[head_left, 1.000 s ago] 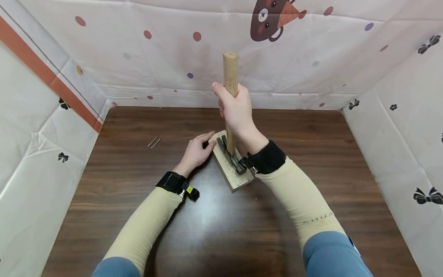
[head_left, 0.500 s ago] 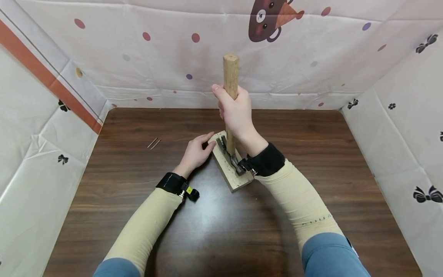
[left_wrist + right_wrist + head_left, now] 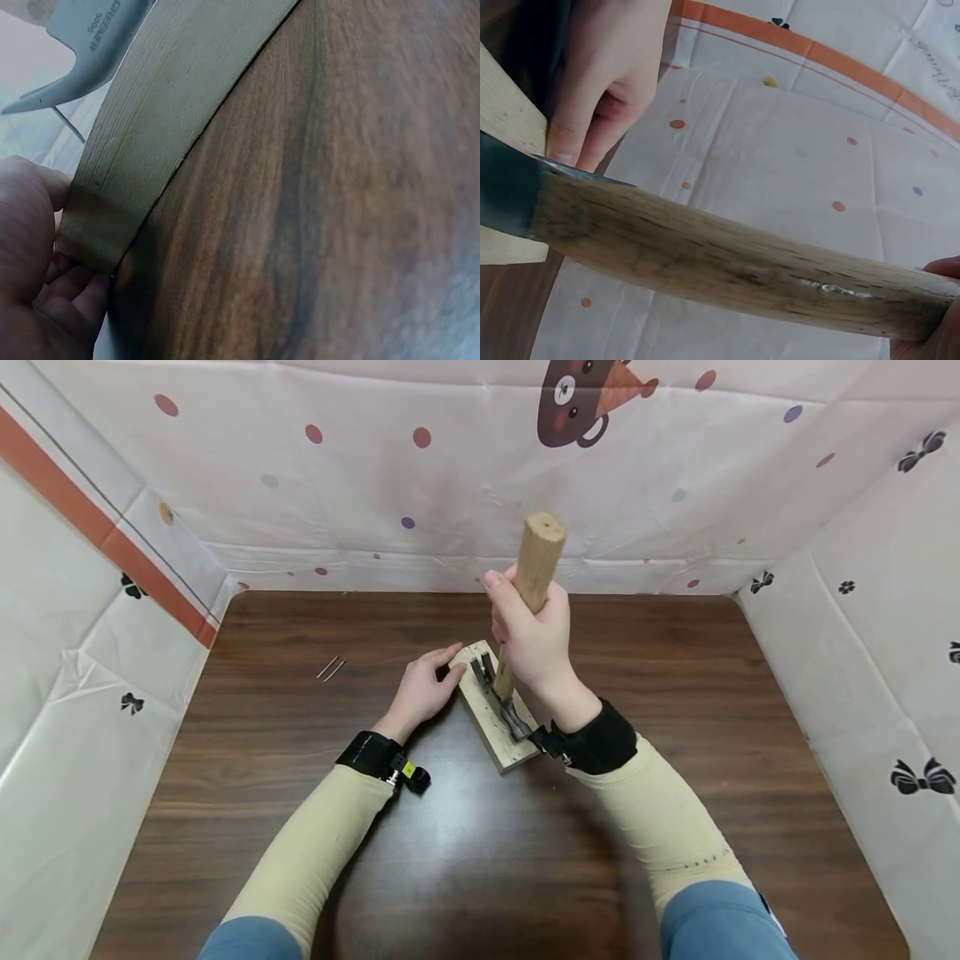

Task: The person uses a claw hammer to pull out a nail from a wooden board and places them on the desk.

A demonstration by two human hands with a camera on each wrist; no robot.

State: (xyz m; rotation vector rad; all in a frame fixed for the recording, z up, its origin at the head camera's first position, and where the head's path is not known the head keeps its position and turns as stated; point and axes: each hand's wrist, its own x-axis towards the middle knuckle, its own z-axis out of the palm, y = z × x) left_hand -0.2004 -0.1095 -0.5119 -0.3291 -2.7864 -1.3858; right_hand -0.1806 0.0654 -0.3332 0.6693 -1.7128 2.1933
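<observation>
A claw hammer (image 3: 538, 564) with a wooden handle stands head-down over a pale wooden board (image 3: 489, 724) on the table. My right hand (image 3: 536, 631) grips its handle partway up, which leans to the right. The grey claw (image 3: 82, 82) of the hammer shows in the left wrist view, over the board, with a thin nail (image 3: 69, 124) just below it. My left hand (image 3: 420, 693) pinches the board's far left end between thumb and fingers. In the right wrist view the handle (image 3: 727, 259) crosses the picture, and its far end runs into my right palm.
Two thin nails (image 3: 330, 668) lie on the brown wooden table (image 3: 300, 827) to the left of my left hand. A patterned white sheet (image 3: 360, 485) rises behind the table's back edge and along both sides.
My right hand has moved right and toward me, tilting the hammer handle from upright to a rightward lean. The hammer head stays at the board. My left hand keeps its hold.
</observation>
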